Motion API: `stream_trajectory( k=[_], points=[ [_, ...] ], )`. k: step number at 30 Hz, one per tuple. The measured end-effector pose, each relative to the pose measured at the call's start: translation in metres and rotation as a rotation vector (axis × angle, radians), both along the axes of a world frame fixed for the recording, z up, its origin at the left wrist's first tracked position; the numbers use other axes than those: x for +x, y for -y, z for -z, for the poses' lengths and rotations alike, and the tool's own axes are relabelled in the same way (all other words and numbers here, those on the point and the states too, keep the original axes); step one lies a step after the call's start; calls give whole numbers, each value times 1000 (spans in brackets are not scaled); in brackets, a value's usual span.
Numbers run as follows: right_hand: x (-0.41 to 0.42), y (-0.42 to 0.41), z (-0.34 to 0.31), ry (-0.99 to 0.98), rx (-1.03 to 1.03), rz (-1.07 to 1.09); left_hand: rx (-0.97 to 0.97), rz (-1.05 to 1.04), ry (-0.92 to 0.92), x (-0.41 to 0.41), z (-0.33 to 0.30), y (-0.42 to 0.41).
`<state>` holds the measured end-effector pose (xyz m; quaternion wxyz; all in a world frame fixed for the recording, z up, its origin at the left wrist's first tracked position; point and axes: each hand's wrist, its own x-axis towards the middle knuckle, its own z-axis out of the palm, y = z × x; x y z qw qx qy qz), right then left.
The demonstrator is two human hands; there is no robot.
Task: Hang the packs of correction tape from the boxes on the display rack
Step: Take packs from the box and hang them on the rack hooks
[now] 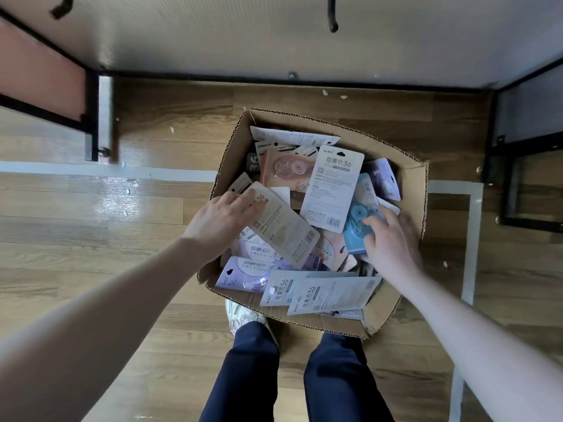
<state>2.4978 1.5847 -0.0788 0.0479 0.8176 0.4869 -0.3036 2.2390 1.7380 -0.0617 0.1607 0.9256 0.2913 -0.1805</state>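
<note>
one open box (231, 166) on the floor, just ahead of the person's feet, holds a loose heap of packs lying flat and overlapping. left hand (221, 222) enters at 9 o'clock of the box, fingers lying on a beige pack (286, 226) that slants across the heap; whether the thumb grips under it cannot be told. right hand (391, 242) enters at 3 o'clock, fingers curled on a blue pack (358, 229). the hands are apart, one at each side of the box. a white pack (335, 190) stands tilted at the centre, toward 12 o'clock. likely faults: a pack lifted from under its neighbours may drag others over the rim, because the cards interleave; a grip by one edge may let the card slip. counts: one box in view; roughly fifteen packs visible, more probably buried; two hooks, one (62, 7) at 11 o'clock and one (333, 13) at 12 o'clock on the rack, both bare.
</note>
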Motion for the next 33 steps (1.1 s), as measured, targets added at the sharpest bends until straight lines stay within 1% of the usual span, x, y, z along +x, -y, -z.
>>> stream_trajectory(
  k=[2, 5, 7, 9, 13, 15, 17, 20, 23, 25, 27, 30, 33],
  points=[
    [10, -21, 7, -46, 35, 72, -2, -7, -1, 1, 4, -2],
    [23, -52, 21, -131, -11, 257, -84, -75, -28, 3, 12, -5],
    [28, -67, 35, -164, -22, 384, -66, -98, 30, 1, 17, -8],
    [30, -77, 48, -202, -47, 460, -51, -80, 83, -3, 19, -11],
    [25, -81, 55, -177, -69, 500, -72, -7, 228, -4, 10, -17],
    [23, -80, 52, -166, -42, 567, -96, -11, 300, -3, 5, -21],
    [22, -78, 45, -210, 21, 648, -133, -64, 350, 3, -5, -25],
    [21, -72, 27, -333, 115, 783, -150, -142, 408, 20, -23, -27],
    [25, -64, 5, -345, 157, 864, -191, -296, 410, 32, -37, -30],
    [30, -60, -14, -328, 155, 870, -237, -384, 382, 37, -50, -31],
    [34, -56, -35, -325, 171, 817, -233, -403, 385, 41, -67, -33],
    [39, -57, -76, -295, 240, 654, -169, -370, 388, 46, -101, -36],
    [43, -61, -118, -287, 278, 552, -90, -354, 356, 49, -137, -41]
  ],
)
